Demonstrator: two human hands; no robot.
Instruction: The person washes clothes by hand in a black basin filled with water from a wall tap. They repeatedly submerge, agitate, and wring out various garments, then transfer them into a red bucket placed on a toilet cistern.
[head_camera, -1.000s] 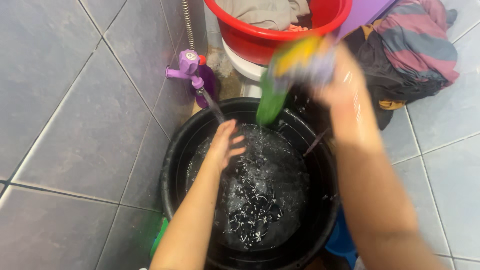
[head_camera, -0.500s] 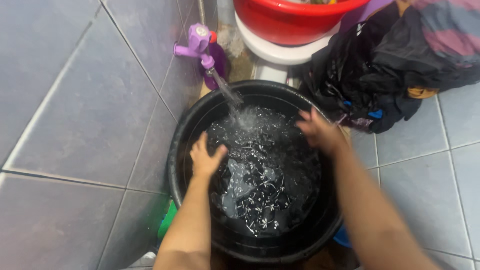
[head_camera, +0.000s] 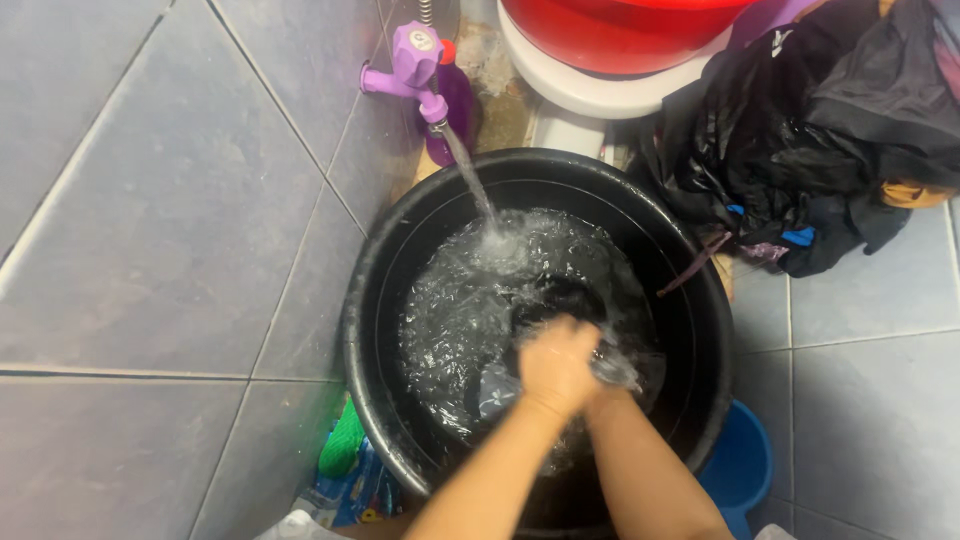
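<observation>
Dark garment (head_camera: 500, 385), soaked and limp in the black tub (head_camera: 700, 330) under the purple tap's (head_camera: 415, 60) stream, likely heavy and slippery; left hand (head_camera: 555, 365) and right hand (head_camera: 610, 365) bunched together on it; best gathered in thick folds.

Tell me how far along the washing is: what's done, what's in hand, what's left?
Done: the black tub holds water and a dark cloth is soaking in it. In hand: the purple tap is running, and the left hand and right hand are pressed together in the water, seemingly on the cloth; their grip is blurred. Left: a pile of dark clothes lies on the floor, and the red basin sits behind.
</observation>
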